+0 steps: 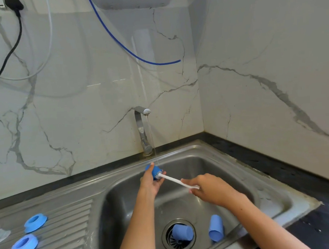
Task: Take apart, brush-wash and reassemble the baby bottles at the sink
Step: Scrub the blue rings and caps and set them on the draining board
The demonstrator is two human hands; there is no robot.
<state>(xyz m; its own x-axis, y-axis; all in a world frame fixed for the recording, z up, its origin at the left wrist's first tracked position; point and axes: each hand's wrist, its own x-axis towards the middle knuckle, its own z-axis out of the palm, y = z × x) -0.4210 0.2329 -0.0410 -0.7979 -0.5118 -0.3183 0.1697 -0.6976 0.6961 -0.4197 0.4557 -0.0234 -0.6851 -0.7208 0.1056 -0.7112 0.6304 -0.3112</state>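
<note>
The left hand (150, 182) grips a blue bottle part (154, 171), fingers curled round it, holding it under the thin stream from the tap (143, 125) directly above and beyond it. The right hand (211, 188) pinches the handle end of a white brush (174, 180), whose bristle head sits inside the mouth of that part. The 2 hands are apart, joined only by the brush between them.

Below the right hand, 2 more blue cups lie in the sink (238, 158): cup 1 (181, 233) on its side over the drain strainer, cup 2 (215, 228) just beside it, under the right forearm. Well to the left of the left hand, 2 blue collar rings (35, 222) (24, 246) rest on the ribbed drainboard, with a clear piece, too blurred to identify, at the frame edge.

Likely risks: the wet part could slip from the left grip and drop into the basin if the brush is pushed hard. The cup lying on the strainer may block drainage. Small pieces spread across 2 sides could be mismatched or missed at reassembly.
</note>
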